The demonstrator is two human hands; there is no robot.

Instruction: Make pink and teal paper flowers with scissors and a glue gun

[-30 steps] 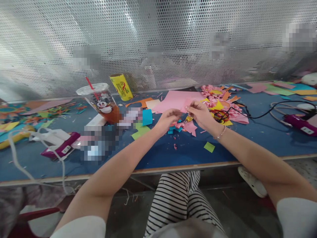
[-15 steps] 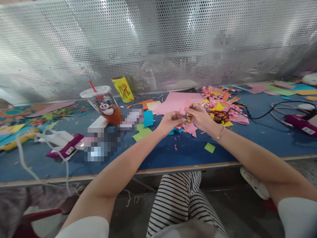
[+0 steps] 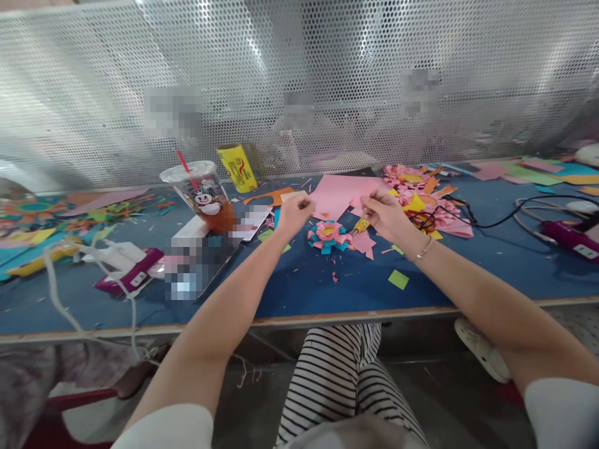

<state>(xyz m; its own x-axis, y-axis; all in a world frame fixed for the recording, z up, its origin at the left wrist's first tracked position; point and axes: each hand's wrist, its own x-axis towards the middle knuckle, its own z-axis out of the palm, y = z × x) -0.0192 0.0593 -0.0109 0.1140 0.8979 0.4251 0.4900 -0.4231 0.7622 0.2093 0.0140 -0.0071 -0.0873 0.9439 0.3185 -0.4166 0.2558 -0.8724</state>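
Observation:
My left hand [image 3: 296, 213] is above the table with its fingers curled together. Whether anything is between them I cannot make out. My right hand [image 3: 384, 213] is apart from it, to the right, pinching a small piece of pink paper [image 3: 357, 202] at thumb and forefinger. Between and just below the hands lies a layered paper flower [image 3: 329, 234] in pink and blue with a yellow-orange middle. A yellow tool with a narrow tip [image 3: 361, 225], its kind unclear, lies right of the flower, partly under my right hand. A large pink sheet [image 3: 333, 190] lies behind.
A clear drink cup [image 3: 208, 202] with a red straw stands at left, near a yellow tube [image 3: 238, 168]. Pink paper flowers [image 3: 412, 178] and a black cable [image 3: 491, 219] lie to the right. Purple power strips [image 3: 133, 274] and paper scraps are around. A perforated metal panel [image 3: 327, 62] backs the table.
My hands were together over the flower; they have now parted, the left moving left and up, the right slightly right. The blue and pink flower has come into view between them.

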